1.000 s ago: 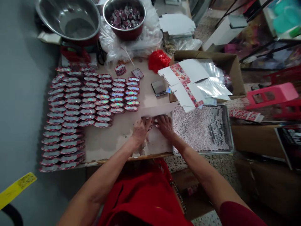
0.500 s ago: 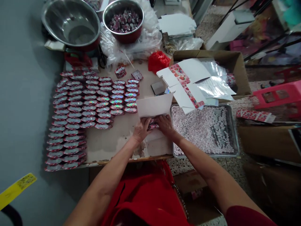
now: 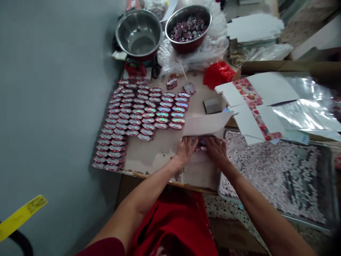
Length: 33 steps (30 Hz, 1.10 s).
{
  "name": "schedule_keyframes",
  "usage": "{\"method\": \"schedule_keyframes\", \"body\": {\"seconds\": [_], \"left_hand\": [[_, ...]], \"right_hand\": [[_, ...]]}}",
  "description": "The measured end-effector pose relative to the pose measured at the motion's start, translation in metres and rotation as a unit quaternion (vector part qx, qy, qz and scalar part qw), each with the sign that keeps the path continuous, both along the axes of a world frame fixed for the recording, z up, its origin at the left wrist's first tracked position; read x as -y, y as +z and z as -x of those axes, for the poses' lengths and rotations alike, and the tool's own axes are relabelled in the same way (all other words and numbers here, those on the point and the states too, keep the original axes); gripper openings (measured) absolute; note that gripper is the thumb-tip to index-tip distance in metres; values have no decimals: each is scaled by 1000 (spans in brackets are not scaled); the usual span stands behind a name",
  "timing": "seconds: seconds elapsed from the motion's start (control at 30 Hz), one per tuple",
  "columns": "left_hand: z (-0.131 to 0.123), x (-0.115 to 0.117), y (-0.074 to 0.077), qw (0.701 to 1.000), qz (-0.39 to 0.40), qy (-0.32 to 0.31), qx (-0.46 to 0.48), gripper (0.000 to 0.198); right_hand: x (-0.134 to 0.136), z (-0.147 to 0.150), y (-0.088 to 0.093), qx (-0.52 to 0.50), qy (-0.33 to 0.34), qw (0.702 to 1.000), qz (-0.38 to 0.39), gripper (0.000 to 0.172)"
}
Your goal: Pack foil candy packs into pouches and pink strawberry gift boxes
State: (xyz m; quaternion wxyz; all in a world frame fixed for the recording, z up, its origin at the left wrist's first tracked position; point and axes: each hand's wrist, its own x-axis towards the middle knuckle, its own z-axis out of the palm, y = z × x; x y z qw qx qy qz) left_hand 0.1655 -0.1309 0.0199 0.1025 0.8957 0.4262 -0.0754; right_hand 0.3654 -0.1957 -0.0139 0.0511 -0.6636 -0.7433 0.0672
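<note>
My left hand (image 3: 187,151) and my right hand (image 3: 216,150) are side by side at a pale cardboard piece, their fingers bent over its near part. A raised white card flap (image 3: 207,124) stands behind the fingers. Between the hands, small shiny printed packs (image 3: 201,145) show in part; the fingers hide most of them. Both hands look closed around these packs. To the left, several rows of pink-and-silver packs (image 3: 138,112) stand close together on the table (image 3: 149,153). A dark square block (image 3: 212,106) lies just beyond the flap.
A metal tray (image 3: 269,209) of tiny pale pieces sits at the right. Flat strawberry-print box blanks (image 3: 253,103) overhang it. At the back are a steel bowl (image 3: 139,49), a bowl of wrapped pieces (image 3: 188,44) and a red bag (image 3: 218,74). A wall (image 3: 53,106) borders the left.
The camera view has swung, so the table's contents appear farther right. My hands stay at the card piece, and the white flap looks lower and more bent.
</note>
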Motion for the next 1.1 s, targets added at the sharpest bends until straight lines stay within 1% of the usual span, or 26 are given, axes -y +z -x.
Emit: {"method": "schedule_keyframes", "body": {"seconds": [0.1,0.2,0.33,0.43,0.5,0.53,0.57,0.6,0.63,0.67,0.7,0.73,0.77,0.8,0.83,0.87,0.9,0.93,1.0,1.03,1.1], "left_hand": [[12,-2,-7,1000,10,-2,4,53],[13,-6,-13,999,24,13,18,57],[-3,-8,-21,997,21,61,47,58],[-19,-3,-24,994,13,94,57,57],[-17,-1,-24,994,3,80,73,58],[-9,-1,-22,995,-1,52,87,58],[6,-2,-17,995,-4,14,103,59],[27,-5,-10,992,-8,-21,120,60],[55,-9,-2,990,-12,-46,136,61],[88,-15,9,988,-18,-50,146,61],[124,-23,19,989,-32,-18,145,57],[162,-34,28,989,-50,41,130,51],[199,-48,35,987,-65,105,101,47],[233,-64,40,982,-74,158,68,49],[262,-82,42,979,-71,188,36,54],[284,-99,42,979,-59,194,6,59],[301,-116,39,983,-40,180,-19,64],[312,-130,35,987,-22,156,-39,66],[321,-148,26,993,-4,106,-59,67],[322,-153,22,994,-6,94,-61,67],[321,-156,15,994,-12,92,-58,66]], "right_hand": [[-4,2,0,5,-14,1000,1,49],[-6,7,3,13,-17,1000,17,51],[-12,16,3,21,-29,999,25,52],[-14,18,1,25,-56,998,11,59],[-12,17,1,23,-66,998,-4,59],[-9,17,3,16,-72,997,-12,59],[-5,19,7,0,-84,996,-22,58],[0,24,12,-26,-98,994,-34,59],[6,32,18,-65,-113,990,-51,60],[11,45,25,-114,-121,984,-63,59],[15,62,31,-172,-118,976,-65,57],[15,85,35,-232,-105,965,-55,52],[12,111,37,-288,-85,954,-28,48],[4,140,36,-335,-66,940,13,47],[-8,169,31,-369,-58,927,37,50],[-24,197,24,-387,-61,919,51,58],[-43,223,16,-392,-68,916,57,67],[-64,246,7,-389,-77,916,60,76],[-101,280,-6,-387,-71,917,59,86],[-115,293,-10,-377,-57,922,63,86],[-134,314,-10,-326,-29,941,82,80]]}}
